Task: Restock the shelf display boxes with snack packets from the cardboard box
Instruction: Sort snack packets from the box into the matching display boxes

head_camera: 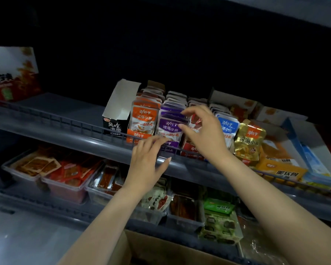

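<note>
Purple snack packets [169, 127] stand upright in their display row on the shelf, and our right hand [206, 134] has them by the right edge. The forefinger curls over the top corner of the front few and the thumb sits lower on the same edge, a light pinch and not a full fist. Our left hand [145, 161] is just below the purple row, fingers nearly straight, tips touching the foot of the front packet and gripping nothing.

We judge these packets light, thin and soft, with slick film that lets one slide on the next. The sealed edges look like the stiffest part, so we would hold there and keep the stack squeezed flat; a loose grip could let them fan out or tip forward.

Just left of the purple row stand orange packets [143, 119]. To its right, past our right hand, are blue packets [227, 127] and then a gold packet [249, 138]. Well below the purple row lies the cardboard box [157, 249], and we cannot see what is in it.
</note>
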{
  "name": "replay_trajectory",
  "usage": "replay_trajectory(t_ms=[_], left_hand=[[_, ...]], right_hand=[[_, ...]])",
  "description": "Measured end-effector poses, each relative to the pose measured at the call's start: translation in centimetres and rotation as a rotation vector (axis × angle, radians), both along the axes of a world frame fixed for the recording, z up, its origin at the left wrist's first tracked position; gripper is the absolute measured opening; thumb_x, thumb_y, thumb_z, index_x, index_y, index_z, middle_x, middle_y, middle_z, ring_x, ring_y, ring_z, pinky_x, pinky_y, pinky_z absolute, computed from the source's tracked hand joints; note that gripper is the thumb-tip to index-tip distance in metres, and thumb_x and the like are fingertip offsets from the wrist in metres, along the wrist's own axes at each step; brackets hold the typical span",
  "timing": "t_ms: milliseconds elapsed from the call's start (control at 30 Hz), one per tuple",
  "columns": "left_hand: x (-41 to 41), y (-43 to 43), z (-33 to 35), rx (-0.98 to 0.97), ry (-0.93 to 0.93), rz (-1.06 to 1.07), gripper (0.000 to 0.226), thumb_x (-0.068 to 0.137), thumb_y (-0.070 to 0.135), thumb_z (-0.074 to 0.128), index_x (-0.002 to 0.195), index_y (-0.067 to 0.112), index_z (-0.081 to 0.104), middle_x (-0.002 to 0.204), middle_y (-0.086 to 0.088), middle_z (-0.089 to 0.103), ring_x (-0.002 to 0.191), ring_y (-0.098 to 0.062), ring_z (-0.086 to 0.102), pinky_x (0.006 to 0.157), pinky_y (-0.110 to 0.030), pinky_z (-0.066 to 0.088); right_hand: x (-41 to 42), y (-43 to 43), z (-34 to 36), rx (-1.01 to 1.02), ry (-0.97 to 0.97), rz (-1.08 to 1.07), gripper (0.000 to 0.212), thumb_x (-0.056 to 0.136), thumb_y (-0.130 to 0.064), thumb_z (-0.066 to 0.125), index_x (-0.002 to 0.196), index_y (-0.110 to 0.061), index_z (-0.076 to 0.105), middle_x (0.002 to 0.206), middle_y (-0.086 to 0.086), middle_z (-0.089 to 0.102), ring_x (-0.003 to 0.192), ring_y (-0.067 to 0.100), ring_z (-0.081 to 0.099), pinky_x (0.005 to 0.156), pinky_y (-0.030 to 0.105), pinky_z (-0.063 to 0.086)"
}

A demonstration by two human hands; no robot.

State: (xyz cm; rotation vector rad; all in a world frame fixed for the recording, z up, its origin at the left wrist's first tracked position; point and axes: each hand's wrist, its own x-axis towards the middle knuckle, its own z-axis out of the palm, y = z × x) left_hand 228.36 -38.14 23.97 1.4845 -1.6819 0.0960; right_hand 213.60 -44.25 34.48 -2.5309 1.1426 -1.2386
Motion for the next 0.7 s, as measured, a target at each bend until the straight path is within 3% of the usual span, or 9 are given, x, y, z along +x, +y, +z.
replay_trajectory(t_ms=[133,200,400,500,600,700], left_hand=[[-0.6,2.4,-0.9,-0.007,0.030,-0.014,0.042,0.092,0.042,0.047,0.128,0.022,0.053,0.127,0.006,0.050,0.118,-0.012,0.040,0.099,-0.028,0.030],[-1.2,3.6,-2.2,0.026,-0.010,-0.065,0.038,0.092,0.043,0.045,0.122,0.023,0.056,0.121,0.006,0.052,0.113,-0.013,0.044,0.095,-0.030,0.037],[-3.4,7.0,-9.6,0.516,-0.120,-0.229,0.033,0.092,0.033,0.056,0.124,0.029,0.054,0.126,0.008,0.051,0.116,-0.013,0.049,0.095,-0.028,0.043],[-3.9,9.1,-14.5,0.765,-0.178,-0.208,0.037,0.092,0.042,0.052,0.128,0.033,0.050,0.133,0.006,0.052,0.121,-0.017,0.051,0.096,-0.036,0.047],[-4.1,11.2,-18.2,0.924,-0.307,-0.174,0.043,0.092,0.044,0.050,0.132,0.029,0.046,0.131,0.002,0.056,0.115,-0.020,0.054,0.092,-0.033,0.046],[-3.9,12.3,-20.1,0.926,-0.396,-0.132,0.055,0.092,0.039,0.052,0.143,0.024,0.036,0.149,0.000,0.036,0.134,-0.022,0.037,0.111,-0.033,0.027]], right_hand=[[-2.7,2.9,-1.4,0.056,-0.053,0.002,0.027,0.088,-0.022,0.067,0.114,-0.023,0.060,0.118,-0.010,0.048,0.106,0.001,0.046,0.091,0.010,0.037],[-4.4,4.8,-3.2,0.099,-0.061,0.013,0.026,0.089,-0.019,0.065,0.114,-0.022,0.060,0.116,-0.012,0.046,0.104,-0.005,0.044,0.091,0.005,0.035],[-10.1,11.0,-14.3,0.322,0.048,-0.007,0.020,0.090,-0.015,0.063,0.105,-0.027,0.059,0.109,-0.018,0.045,0.097,-0.013,0.048,0.081,0.001,0.036],[-12.6,13.6,-21.5,0.599,0.211,0.033,0.016,0.092,-0.020,0.060,0.105,-0.030,0.058,0.110,-0.017,0.046,0.097,-0.008,0.050,0.082,0.007,0.041],[-14.7,14.8,-28.2,0.931,0.355,0.047,0.020,0.093,-0.032,0.059,0.113,-0.029,0.056,0.115,-0.014,0.044,0.101,0.005,0.051,0.086,0.021,0.046],[-15.6,15.9,-33.9,1.165,0.417,0.019,0.031,0.092,-0.032,0.062,0.119,-0.019,0.055,0.119,-0.006,0.043,0.103,0.009,0.051,0.085,0.021,0.043]])
